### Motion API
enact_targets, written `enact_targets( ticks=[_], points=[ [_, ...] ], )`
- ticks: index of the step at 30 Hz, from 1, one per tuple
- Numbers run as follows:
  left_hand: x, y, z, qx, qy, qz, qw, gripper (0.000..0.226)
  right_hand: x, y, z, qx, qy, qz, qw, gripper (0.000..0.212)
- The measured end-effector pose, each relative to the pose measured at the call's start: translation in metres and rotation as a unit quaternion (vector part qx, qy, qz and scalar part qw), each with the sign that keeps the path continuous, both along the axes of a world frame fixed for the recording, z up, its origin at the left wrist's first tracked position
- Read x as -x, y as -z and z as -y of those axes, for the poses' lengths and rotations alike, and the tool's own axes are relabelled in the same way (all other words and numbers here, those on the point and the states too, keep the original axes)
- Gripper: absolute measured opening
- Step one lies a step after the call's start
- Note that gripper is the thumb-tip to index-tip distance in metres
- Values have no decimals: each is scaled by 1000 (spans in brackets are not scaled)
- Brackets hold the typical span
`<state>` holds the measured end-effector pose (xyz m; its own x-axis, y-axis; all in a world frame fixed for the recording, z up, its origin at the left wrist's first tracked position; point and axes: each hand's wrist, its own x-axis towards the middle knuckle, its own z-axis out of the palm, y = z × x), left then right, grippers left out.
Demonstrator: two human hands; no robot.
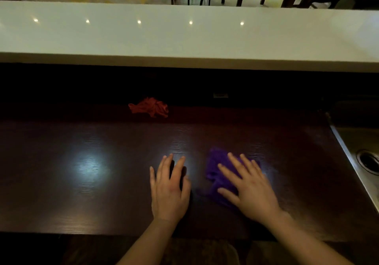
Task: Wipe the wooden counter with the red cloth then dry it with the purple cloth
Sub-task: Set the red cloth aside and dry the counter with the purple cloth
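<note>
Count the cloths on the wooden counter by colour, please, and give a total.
Red cloth: 1, bunched near the back of the wooden counter, untouched.
Purple cloth: 1, flat under the right hand.
Total: 2

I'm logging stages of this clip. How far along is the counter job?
Wiping looks done: the red cloth lies bunched at the back. Drying is in hand: the right hand presses the purple cloth flat on the wooden counter. The rest remains.
</note>
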<state>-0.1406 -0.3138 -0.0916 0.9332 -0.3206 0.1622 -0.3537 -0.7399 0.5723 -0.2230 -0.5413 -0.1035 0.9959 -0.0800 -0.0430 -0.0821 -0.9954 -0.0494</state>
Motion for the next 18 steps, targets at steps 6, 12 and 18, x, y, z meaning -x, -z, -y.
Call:
enact_targets(
  ticks=[6,12,18],
  points=[
    [-24,-14,-63,-42,41,35,998,49,-111,-16,0,-31,288,-47,956,76],
    [-68,-2,-162,-196,-77,-38,977,49,-107,-6,-142,-37,-34,-17,999,70],
    [-76,12,-168,-222,-79,-35,971,58,-25,1,-85,12,-62,14,998,66]
  ],
)
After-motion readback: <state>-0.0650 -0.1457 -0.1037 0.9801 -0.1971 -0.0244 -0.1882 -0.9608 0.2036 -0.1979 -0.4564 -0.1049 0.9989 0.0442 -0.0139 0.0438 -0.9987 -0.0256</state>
